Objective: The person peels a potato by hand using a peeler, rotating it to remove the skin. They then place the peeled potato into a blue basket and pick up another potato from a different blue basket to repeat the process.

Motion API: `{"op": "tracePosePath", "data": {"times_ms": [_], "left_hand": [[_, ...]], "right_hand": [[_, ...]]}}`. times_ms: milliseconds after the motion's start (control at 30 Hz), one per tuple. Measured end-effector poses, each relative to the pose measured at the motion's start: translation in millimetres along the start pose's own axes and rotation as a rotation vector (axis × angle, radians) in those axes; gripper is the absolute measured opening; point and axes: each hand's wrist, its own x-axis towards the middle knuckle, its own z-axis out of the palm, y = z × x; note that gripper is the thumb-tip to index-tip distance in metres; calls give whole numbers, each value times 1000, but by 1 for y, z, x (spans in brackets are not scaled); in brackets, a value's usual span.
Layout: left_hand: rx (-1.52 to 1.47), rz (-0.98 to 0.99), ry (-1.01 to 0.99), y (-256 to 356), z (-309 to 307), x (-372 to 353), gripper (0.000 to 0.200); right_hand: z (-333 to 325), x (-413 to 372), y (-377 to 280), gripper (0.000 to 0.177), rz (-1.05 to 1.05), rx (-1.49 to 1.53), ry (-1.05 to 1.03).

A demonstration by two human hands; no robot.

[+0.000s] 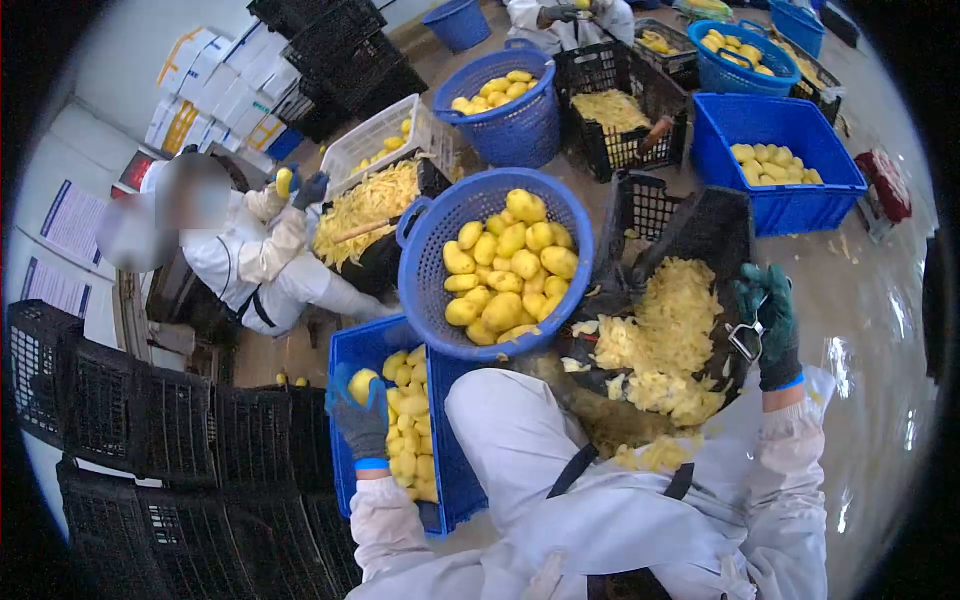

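My left hand (358,412), in a dark glove, holds a peeled potato (363,385) over the left side of a blue bin (462,470) with many peeled potatoes in it. My right hand (768,322), in a green glove, is closed on a metal peeler (745,341) to the right of a heap of peelings (680,310). The heap lies in a black crate (722,222) in front of my knees. Between my hands and farther forward stands a round blue basket (420,290) of yellow potatoes (512,238).
At the left a co-worker (270,245) in white sits by a crate of peelings (375,205). Black crates (180,415) are stacked at the lower left. A blue bin (780,208) of peeled potatoes stands at the right. Another co-worker (575,25) sits at the top beyond more baskets.
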Motion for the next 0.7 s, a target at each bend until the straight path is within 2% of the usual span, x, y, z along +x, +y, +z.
{"op": "tracePosePath", "data": {"times_ms": [33,67,133,167,200,233,300,367,400,467,500,567,600,633,667,700], "left_hand": [[247,57,-20,-11,-6,-2,43],[180,97,-33,-19,2,3,47],[34,172,-61,-31,36,20,57],[-206,23,-160,-9,55,29,52],[-302,-25,-369,-6,83,42,53],[-396,-73,-581,-12,116,52,55],[-105,331,-531,-17,201,55,60],[-38,161,-933,45,216,80,71],[-99,105,-1054,23,271,71,80],[-27,138,-1245,16,332,63,93],[108,173,-1259,12,352,54,97],[382,245,-1276,9,374,31,105],[330,213,-1272,14,375,31,108],[284,181,-1269,17,368,36,111],[240,149,-1261,20,358,42,113],[111,5,-1344,20,353,49,98]], "right_hand": [[-9,6,9,33,46,-20,-6],[-17,14,19,32,88,-37,-13],[-21,28,38,30,154,-103,102],[-19,29,40,30,173,-186,126],[-14,31,42,29,187,-266,146],[-5,29,44,28,152,-186,108],[-15,32,46,28,217,-182,146],[-13,36,44,29,259,-233,200],[-18,39,47,29,220,-254,201],[-33,47,60,30,145,-292,204],[-37,51,58,30,215,-274,194],[-29,53,58,31,204,-283,239],[-22,51,56,32,202,-289,262],[-14,47,49,34,310,-234,284],[-12,47,50,35,291,-268,288],[-11,48,50,36,265,-301,288]]}}
